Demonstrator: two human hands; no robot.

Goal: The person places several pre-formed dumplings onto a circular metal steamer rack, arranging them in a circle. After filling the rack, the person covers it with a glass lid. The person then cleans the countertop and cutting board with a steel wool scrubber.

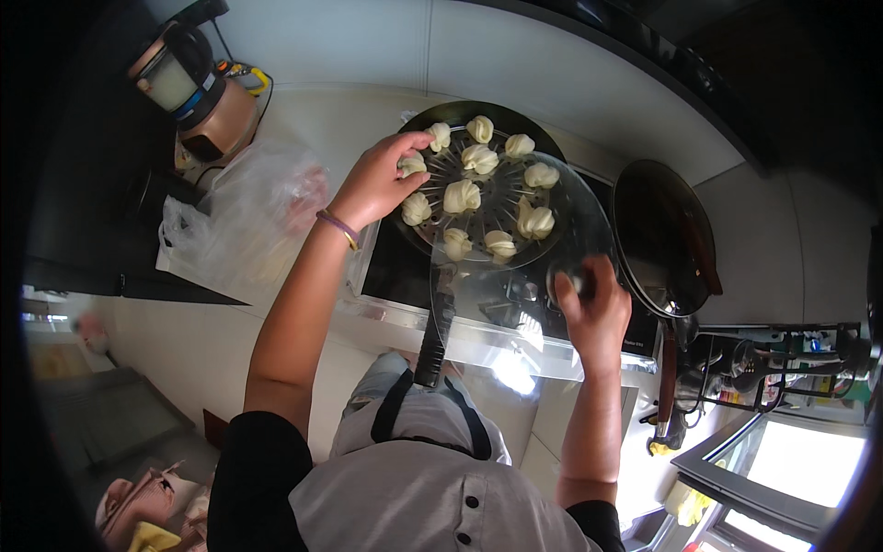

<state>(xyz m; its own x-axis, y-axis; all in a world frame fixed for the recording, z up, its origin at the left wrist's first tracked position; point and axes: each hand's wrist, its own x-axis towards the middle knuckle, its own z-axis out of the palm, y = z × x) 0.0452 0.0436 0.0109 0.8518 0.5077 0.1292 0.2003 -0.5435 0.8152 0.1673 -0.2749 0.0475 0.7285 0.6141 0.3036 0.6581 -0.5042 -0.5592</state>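
Note:
Several pale, twisted dough buns (461,196) lie on a perforated metal steamer rack (500,196) in a dark wok (476,110) on the cooktop. At the rack's left rim, my left hand (378,178) has its thumb and fingers spread around one bun (412,163), partly hiding it. Whether it grips that bun is unclear. My right hand (599,310) holds the knob (567,284) of a clear glass lid (493,310). The lid is held over the front right of the wok, overlapping several buns. The wok's black handle (433,338) points toward me, partly seen through the glass.
A second dark pan (652,234) stands upright at the right by the wall. On the left counter are a blender (207,103) and a clear plastic bag (248,207). Hanging utensils (745,369) and an open window (793,455) are at the right.

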